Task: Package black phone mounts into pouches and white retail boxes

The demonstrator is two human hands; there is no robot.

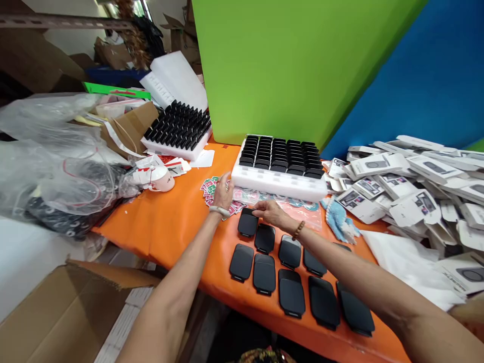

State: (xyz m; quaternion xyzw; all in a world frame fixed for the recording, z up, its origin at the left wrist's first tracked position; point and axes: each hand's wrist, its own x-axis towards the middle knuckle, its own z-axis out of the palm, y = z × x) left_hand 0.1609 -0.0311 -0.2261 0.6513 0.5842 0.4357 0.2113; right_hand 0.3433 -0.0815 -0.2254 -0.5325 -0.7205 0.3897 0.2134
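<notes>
Several flat black rounded pads (291,292) lie in two rows on the orange table (177,222). My right hand (270,212) rests its fingertips on the top edge of the far-left pad (247,223). My left hand (224,194) reaches over a pile of small red and green stickers (208,187), fingers apart, next to a white foam tray (278,182) filled with upright black pads. Whether the left hand pinches a sticker is hidden.
A second foam tray of black pads (177,132) stands at the back left. Many white printed cartons (408,189) are heaped on the right. Clear plastic bags (56,171) lie at left, an open cardboard box (64,307) below, and a green panel (287,65) stands behind.
</notes>
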